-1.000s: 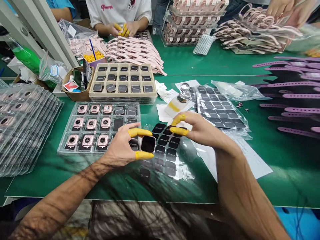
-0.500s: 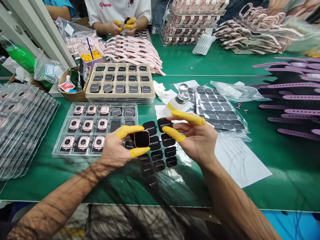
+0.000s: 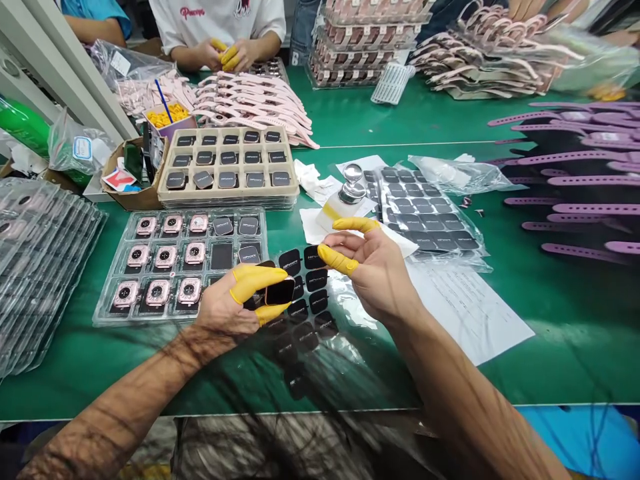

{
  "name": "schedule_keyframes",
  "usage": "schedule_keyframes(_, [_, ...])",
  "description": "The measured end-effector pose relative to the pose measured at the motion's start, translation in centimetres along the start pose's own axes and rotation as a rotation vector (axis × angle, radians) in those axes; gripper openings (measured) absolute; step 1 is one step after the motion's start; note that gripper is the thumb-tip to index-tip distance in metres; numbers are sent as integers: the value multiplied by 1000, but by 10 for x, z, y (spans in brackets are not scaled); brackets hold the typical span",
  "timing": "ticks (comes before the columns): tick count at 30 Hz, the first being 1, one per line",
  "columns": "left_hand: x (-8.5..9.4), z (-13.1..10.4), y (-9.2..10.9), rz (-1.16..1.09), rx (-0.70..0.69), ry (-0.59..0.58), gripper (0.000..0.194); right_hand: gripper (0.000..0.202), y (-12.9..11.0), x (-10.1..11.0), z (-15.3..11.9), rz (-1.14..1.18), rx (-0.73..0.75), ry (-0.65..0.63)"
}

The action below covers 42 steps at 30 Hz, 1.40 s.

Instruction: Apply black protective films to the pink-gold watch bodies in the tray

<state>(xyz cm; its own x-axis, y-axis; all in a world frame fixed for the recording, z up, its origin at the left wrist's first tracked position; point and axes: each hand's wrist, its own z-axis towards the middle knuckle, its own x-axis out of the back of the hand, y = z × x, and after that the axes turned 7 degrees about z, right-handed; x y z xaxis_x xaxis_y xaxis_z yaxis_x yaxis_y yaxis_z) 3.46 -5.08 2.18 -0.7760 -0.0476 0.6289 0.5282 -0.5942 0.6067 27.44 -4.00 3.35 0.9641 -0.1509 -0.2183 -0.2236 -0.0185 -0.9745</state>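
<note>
Between thumb and forefinger, both in yellow finger cots, my left hand point(image 3: 235, 297) holds a watch case point(image 3: 280, 291) with a dark screen and pink-gold rim. My right hand point(image 3: 373, 267) is just right of a clear sheet with black labels point(image 3: 316, 279); its thumb and forefinger are apart, and nothing can be made out between them. The sheet lies under and beside the watch case. Left of my left hand, a clear tray point(image 3: 103, 313) holds pink watch cases and black square pieces.
Behind stands a beige tray point(image 3: 225, 195) of dark squares. A pump bottle point(image 3: 340, 203) stands beyond my right hand, near bagged label sheets point(image 3: 425, 213) and printed paper point(image 3: 465, 307). Stacked trays point(image 3: 45, 267) are at left, purple straps point(image 3: 575, 180) at right. A person point(image 3: 215, 33) sits opposite.
My right hand has moved away from the label sheet's top corner, its thumb and forefinger now clear of the label. The watch case has tilted in my left hand. The view has shifted slightly.
</note>
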Motion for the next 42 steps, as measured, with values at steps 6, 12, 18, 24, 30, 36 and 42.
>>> schedule_keyframes(6, [-2, 3, 5, 0, 17, 12, 31, 42, 2, -3, -1, -170, 72, 19])
schedule_keyframes(12, [-1, 8, 9, -371, 317, 21, 49, 29, 7, -5, 0, -193, 140, -26])
schedule_keyframes(18, [1, 18, 1, -792, 742, -17, 73, 37, 2, 11, 8, -314, 447, -196])
schedule_keyframes(24, [-6, 18, 6, -756, 728, -99, 70, 37, -24, 11, -9, -100, 347, -191])
schedule_keyframes(30, [0, 20, -2, -923, 744, 115, 68, 17, -4, 1, -2, -68, 125, 111])
schedule_keyframes(36, [9, 19, 1, -885, 556, -199, 62, 28, 17, -11, -1, 55, 6, 134])
schedule_keyframes(42, [-7, 21, 1, -841, 732, -16, 68, 32, -3, 2, -5, -281, 393, -35])
